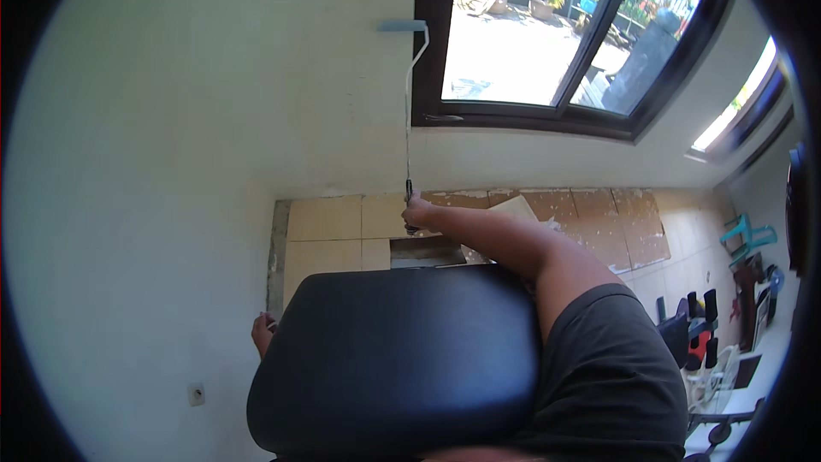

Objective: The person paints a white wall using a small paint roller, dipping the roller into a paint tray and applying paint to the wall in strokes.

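My right hand (416, 211) is closed round the black handle of a paint roller (408, 111), arm stretched forward. The roller's long thin frame points away from me, and its pale blue-grey sleeve lies by the pale wall (333, 77), next to the dark window frame (429, 51). Whether the sleeve touches the wall I cannot tell. At the left, my left hand (262, 335) shows partly beside a large black padded panel (402, 351), its fingers curled in. What it holds, if anything, is hidden. The panel covers much of the view below my hands.
A dark, shallow rectangular thing (426, 250), perhaps a tray, lies on the tiled floor (325, 218) beyond the panel. Paint-flecked brown sheets (590, 214) line the wall's foot. At right stand a teal stool (748, 238) and exercise equipment (697, 334). A socket (197, 393) sits low on the left wall.
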{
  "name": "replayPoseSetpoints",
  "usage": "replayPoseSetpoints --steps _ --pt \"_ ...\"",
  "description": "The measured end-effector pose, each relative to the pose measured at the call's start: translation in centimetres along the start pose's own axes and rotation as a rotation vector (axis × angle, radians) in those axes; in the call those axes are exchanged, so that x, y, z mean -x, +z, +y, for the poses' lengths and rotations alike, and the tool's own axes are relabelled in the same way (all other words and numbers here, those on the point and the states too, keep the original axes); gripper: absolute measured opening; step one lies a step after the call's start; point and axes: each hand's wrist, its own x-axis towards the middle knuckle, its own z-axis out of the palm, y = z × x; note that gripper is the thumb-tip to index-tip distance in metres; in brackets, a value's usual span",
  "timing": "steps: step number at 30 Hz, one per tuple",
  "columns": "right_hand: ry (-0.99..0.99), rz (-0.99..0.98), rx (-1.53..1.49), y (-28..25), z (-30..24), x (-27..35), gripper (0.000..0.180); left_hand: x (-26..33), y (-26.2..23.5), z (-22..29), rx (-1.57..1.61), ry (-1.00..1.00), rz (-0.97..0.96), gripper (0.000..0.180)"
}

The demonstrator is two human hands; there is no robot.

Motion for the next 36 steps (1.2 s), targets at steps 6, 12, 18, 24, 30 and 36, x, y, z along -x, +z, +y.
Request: replayPoseSetpoints --steps 6,12,18,24,30,36 --pt "0.070 -0.210 -0.041 0.7 1.2 -1.8 0.025 2.3 2.0 0.6 -0.190 0.001 0.002 0.033" --pt "0.016 -0.270 0.099 -0.6 1.3 -4.6 0.030 5.5 2.6 1.0 -0.285 -0.020 -0.005 0.034" --pt "-0.030 0.057 0.144 -4.5 0.8 -7.3 0.020 7.0 2.9 0.2 -0.346 -0.051 -0.014 0.034" --pt "-0.097 -0.279 0.201 -7.9 4.6 -6.9 0.025 7.8 2.8 -0.4 -0.378 -0.069 -0.025 0.035" --pt "0.304 -0.379 0.042 -7.8 5.1 -3.5 0.032 7.9 3.2 -1.9 -0.401 -0.093 -0.041 0.036" --pt "0.484 -0.392 0.251 -6.7 8.5 -5.9 0.032 8.1 3.3 -2.7 -0.415 -0.104 -0.054 0.037"
